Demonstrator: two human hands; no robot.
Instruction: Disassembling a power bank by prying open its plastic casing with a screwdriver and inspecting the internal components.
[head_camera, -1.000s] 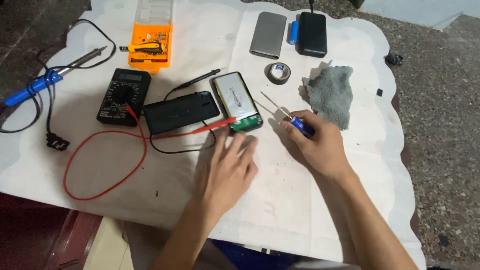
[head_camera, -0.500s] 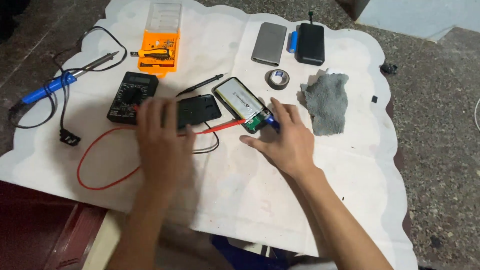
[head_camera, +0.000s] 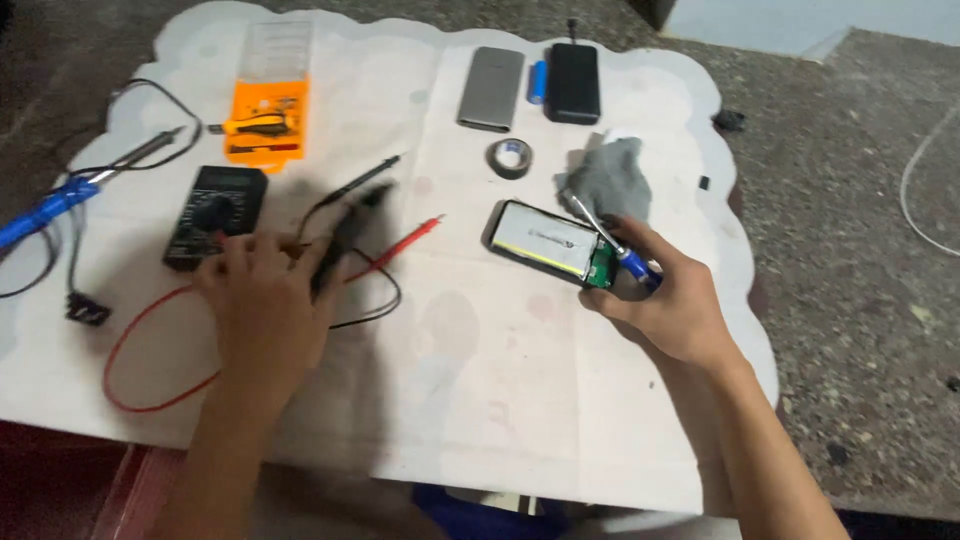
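Your left hand (head_camera: 262, 310) lies near the table's (head_camera: 480, 400) front edge toward the left side, fingers curled around a blurred black piece (head_camera: 338, 240) just beside the multimeter (head_camera: 215, 215) and its red lead (head_camera: 400, 240). Your right hand (head_camera: 665, 295), toward the right edge, grips a blue-handled screwdriver (head_camera: 625, 260), fingers closed on it, tip touching the opened power bank (head_camera: 548, 242). Beyond that lie a grey cloth (head_camera: 610, 180) and a tape roll (head_camera: 510, 158). At the far edge sit an orange bit case (head_camera: 265, 120), a grey casing (head_camera: 492, 88) and a black casing (head_camera: 573, 83).

left hand (head_camera: 265, 300) lifted black cover (head_camera: 335, 245) off; right hand (head_camera: 665, 295) pulled battery pack (head_camera: 545, 240) rightward.
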